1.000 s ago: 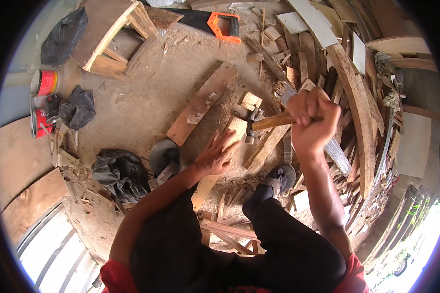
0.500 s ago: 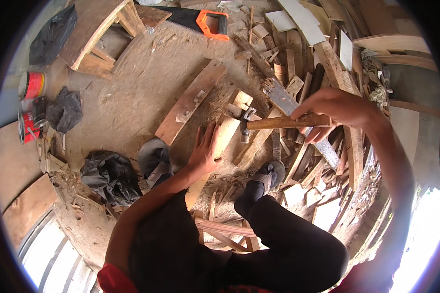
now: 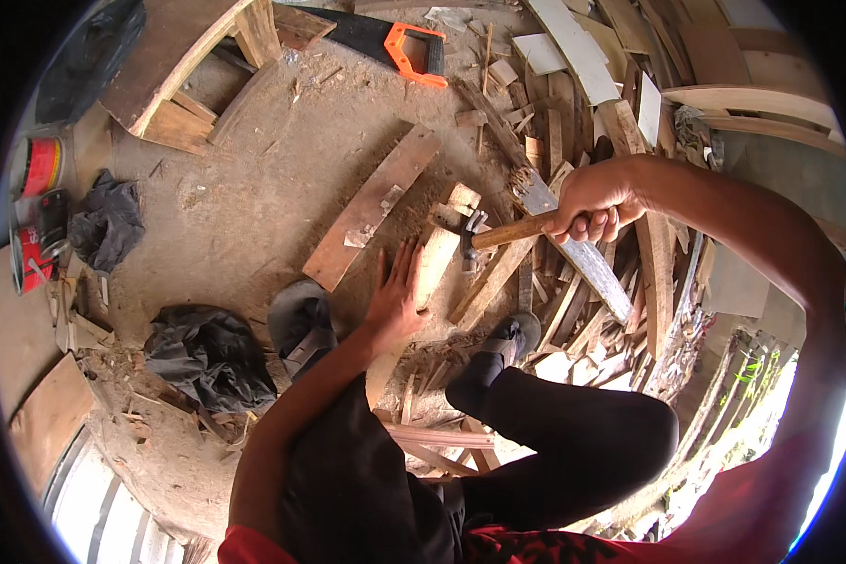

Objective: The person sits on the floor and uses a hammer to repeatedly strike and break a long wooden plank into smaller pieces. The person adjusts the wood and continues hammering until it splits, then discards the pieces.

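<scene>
My right hand (image 3: 594, 202) is closed in a fist around the wooden handle of a claw hammer (image 3: 515, 232). The metal head hangs over the right edge of a pale wooden block (image 3: 436, 256), close to its far end; whether they touch I cannot tell. My left hand (image 3: 397, 299) lies flat on the near part of that piece, fingers stretched and slightly spread, pressing against its left side. Just left of it a flat brown board (image 3: 371, 207) with whitish patches rests on the ground.
A handsaw (image 3: 414, 54) with an orange and black handle lies at the far side. Scrap wood (image 3: 583, 310) is heaped on the right. Black plastic bags (image 3: 211, 357), red cans (image 3: 34, 258) and a wooden frame (image 3: 183, 75) are on the left. My feet flank the block.
My right hand has shifted from a loose hold to a full fist around the hammer's handle, with the forearm raised. The left hand stays on the wood. The view has tilted slightly.
</scene>
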`<state>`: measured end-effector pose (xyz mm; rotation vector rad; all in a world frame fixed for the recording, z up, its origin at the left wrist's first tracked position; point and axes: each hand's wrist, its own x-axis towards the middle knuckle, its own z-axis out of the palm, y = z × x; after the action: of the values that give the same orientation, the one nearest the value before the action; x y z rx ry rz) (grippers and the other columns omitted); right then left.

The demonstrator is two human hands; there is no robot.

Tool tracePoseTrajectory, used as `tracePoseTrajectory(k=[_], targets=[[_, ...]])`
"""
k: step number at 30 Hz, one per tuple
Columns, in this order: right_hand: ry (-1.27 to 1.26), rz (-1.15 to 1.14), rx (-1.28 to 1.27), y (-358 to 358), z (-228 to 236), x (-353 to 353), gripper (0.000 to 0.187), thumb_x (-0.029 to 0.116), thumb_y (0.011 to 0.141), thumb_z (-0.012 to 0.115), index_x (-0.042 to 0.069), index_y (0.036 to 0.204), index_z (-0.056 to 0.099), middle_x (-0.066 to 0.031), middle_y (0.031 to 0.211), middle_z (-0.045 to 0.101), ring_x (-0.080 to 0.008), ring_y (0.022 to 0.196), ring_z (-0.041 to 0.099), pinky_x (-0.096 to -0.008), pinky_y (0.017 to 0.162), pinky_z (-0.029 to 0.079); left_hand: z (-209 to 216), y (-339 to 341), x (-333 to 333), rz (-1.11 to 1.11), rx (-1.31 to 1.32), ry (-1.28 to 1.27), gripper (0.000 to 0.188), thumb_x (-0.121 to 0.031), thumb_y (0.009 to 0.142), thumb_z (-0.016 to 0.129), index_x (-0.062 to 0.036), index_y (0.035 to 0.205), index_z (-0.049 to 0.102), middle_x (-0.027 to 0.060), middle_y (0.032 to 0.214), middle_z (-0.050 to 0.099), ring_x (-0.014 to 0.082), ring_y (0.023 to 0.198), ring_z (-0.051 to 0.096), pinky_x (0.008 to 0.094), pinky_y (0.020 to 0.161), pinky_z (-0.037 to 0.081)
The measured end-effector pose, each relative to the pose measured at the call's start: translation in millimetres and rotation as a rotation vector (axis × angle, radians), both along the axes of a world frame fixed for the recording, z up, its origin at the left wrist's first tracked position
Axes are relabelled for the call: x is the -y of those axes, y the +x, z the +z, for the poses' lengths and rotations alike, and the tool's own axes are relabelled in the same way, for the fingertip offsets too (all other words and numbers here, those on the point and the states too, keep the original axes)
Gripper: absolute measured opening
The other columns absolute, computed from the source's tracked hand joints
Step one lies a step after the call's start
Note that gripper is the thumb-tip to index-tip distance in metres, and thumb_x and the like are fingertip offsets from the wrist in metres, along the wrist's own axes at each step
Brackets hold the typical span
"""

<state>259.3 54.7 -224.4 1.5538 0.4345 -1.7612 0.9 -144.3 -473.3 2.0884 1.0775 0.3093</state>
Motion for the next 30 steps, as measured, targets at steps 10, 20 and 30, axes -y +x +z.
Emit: tracePoseTrajectory(k=[10, 20, 30], targets=[[0.139, -0.184, 0.105, -28, 33, 35, 0.018, 0.011, 0.095, 0.063, -0.005, 0.087, 0.061, 0.0002, 0.061, 0.052, -0.004, 0.044, 0.043, -0.0213, 0.036, 0.03, 1, -6, 2, -0.02, 0.122, -0.057, 0.13, -0.031, 0.061, 0.09, 0.0049, 0.154, 0.007, 0.0245, 0.161, 0.016, 0.0366, 0.151, 0.017, 0.0618, 0.12, 0.007], [0.288, -0.13, 0.142, -32, 39, 78, 0.031, 0.02, 0.099, 0.062, -0.005, 0.08, 0.061, -0.0017, 0.054, 0.047, -0.0079, 0.039, 0.041, -0.0283, 0.037, 0.034, -11, 0, 7, -0.001, 0.173, -0.021, 0.127, -0.028, 0.06, 0.089, 0.0042, 0.154, 0.01, 0.0253, 0.16, 0.017, 0.0357, 0.151, 0.016, 0.0652, 0.119, 0.004], [0.335, -0.194, 0.148, -33, 40, 104, 0.034, 0.023, 0.099, 0.063, -0.003, 0.078, 0.059, -0.001, 0.053, 0.046, -0.0097, 0.038, 0.041, -0.0294, 0.036, 0.034, -11, 1, 9, 0.009, 0.155, 0.005, 0.126, -0.028, 0.061, 0.088, 0.004, 0.154, 0.009, 0.0256, 0.16, 0.018, 0.0359, 0.151, 0.016, 0.0661, 0.119, 0.004]])
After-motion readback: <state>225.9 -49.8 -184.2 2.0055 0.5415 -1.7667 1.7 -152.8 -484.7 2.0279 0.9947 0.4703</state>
